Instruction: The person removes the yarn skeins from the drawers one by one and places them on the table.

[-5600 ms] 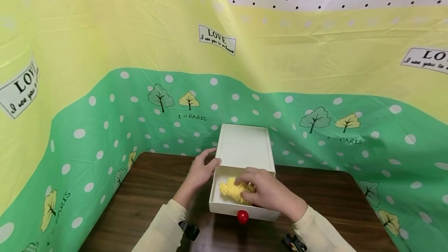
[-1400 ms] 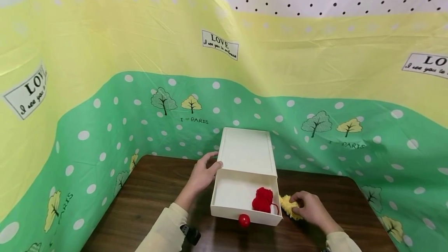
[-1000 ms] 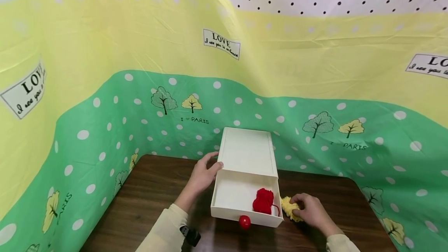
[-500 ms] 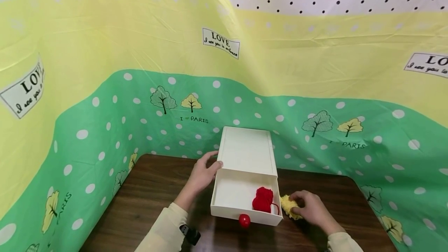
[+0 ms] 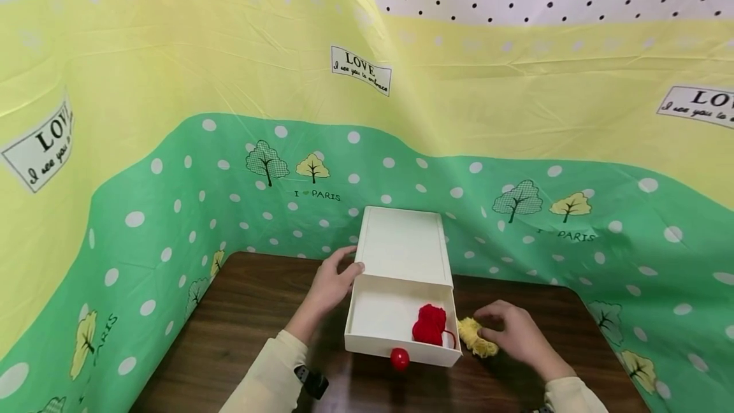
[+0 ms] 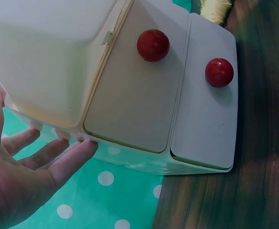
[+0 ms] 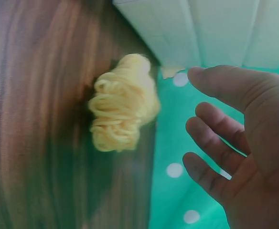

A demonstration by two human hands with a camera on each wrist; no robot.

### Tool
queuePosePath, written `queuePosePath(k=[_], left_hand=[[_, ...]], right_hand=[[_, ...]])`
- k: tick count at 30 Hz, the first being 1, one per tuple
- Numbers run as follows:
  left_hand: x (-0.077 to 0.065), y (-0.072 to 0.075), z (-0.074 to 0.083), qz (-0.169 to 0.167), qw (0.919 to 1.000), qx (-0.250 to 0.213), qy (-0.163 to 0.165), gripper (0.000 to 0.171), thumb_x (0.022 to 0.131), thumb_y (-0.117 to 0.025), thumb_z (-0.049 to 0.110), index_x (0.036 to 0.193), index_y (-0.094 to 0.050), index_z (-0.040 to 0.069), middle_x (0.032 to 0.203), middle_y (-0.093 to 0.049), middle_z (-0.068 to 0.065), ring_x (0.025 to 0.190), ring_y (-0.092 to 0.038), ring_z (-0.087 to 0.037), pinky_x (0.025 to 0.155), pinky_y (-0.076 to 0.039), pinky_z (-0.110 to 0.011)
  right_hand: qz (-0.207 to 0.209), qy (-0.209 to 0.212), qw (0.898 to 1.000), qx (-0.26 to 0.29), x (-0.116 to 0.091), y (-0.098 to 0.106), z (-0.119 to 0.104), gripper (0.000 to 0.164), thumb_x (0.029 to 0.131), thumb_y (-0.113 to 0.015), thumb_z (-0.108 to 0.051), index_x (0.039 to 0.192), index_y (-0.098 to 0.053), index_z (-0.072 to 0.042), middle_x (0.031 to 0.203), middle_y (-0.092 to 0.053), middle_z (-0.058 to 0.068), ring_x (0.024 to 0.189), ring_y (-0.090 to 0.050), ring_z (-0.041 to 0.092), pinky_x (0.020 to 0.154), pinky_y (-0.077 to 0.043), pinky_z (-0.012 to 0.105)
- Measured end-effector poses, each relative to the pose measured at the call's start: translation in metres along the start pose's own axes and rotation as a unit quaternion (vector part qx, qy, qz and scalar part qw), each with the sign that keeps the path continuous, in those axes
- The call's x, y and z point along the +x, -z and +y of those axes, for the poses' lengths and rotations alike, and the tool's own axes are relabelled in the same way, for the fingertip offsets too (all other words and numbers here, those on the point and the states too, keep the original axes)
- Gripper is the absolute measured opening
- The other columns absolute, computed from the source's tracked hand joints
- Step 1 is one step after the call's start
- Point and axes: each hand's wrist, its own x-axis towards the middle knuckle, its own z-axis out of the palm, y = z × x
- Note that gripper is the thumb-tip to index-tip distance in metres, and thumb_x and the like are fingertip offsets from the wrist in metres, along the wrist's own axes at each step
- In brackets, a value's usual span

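A white drawer box point(image 5: 405, 244) stands on the table with its top drawer point(image 5: 378, 346) pulled out. My left hand point(image 5: 331, 285) rests against the box's left side, its fingers point(image 6: 70, 162) fairly straight along the wall and the thumb at the top edge. Inside the drawer, at its right, sits a bundle of red yarn point(image 5: 429, 324) with a loose end. A bundle of yellow yarn point(image 5: 477, 338) lies on the table just right of the drawer. My right hand point(image 7: 254, 143) is apart from it, fingers loosely bent and holding nothing.
Red ball knobs mark the drawer fronts, one on the pulled-out drawer point(image 5: 399, 359) and two on the closed drawers below point(image 6: 153, 45). The dark wooden table point(image 5: 258, 311) is bordered by a patterned green and yellow cloth point(image 5: 321, 164) behind and at both sides.
The yellow yarn went from the drawer to the table on the right, showing the red yarn inside. Since half a second ago my right hand has let go of it. The left hand stays put.
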Motion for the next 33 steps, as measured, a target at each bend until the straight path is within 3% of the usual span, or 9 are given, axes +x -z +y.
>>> queuePosePath(k=[9,20,33], left_hand=[[0.000,0.000,-0.001,0.002,0.9999,0.011,0.004,0.053,0.101,-0.062,0.033,0.148,-0.051,0.012,0.136,-0.059,-0.020,0.104,-0.070,-0.030,0.082,-0.062,-0.044],[-0.002,-0.001,0.001,0.005,0.9999,0.013,0.005,0.053,0.101,-0.061,0.033,0.149,-0.051,0.011,0.139,-0.057,-0.019,0.106,-0.069,-0.029,0.083,-0.062,-0.044],[-0.001,0.000,-0.001,0.002,1.0000,0.004,-0.001,0.056,0.101,-0.063,0.033,0.149,-0.050,0.008,0.141,-0.055,-0.024,0.107,-0.069,-0.033,0.083,-0.062,-0.046]], right_hand=[[0.008,0.007,1.000,-0.001,0.000,0.020,-0.028,0.028,0.080,-0.086,-0.010,0.106,-0.079,-0.018,0.102,-0.071,-0.004,0.091,-0.066,0.021,0.076,-0.058,0.038],[0.043,0.047,0.998,-0.019,-0.002,0.038,-0.060,0.033,0.080,-0.088,-0.013,0.108,-0.079,-0.025,0.103,-0.067,-0.013,0.088,-0.063,0.014,0.071,-0.055,0.031],[0.117,0.118,0.986,-0.021,-0.005,0.050,-0.079,0.036,0.076,-0.091,-0.016,0.106,-0.077,-0.029,0.102,-0.068,-0.014,0.087,-0.062,0.007,0.071,-0.056,0.029]])
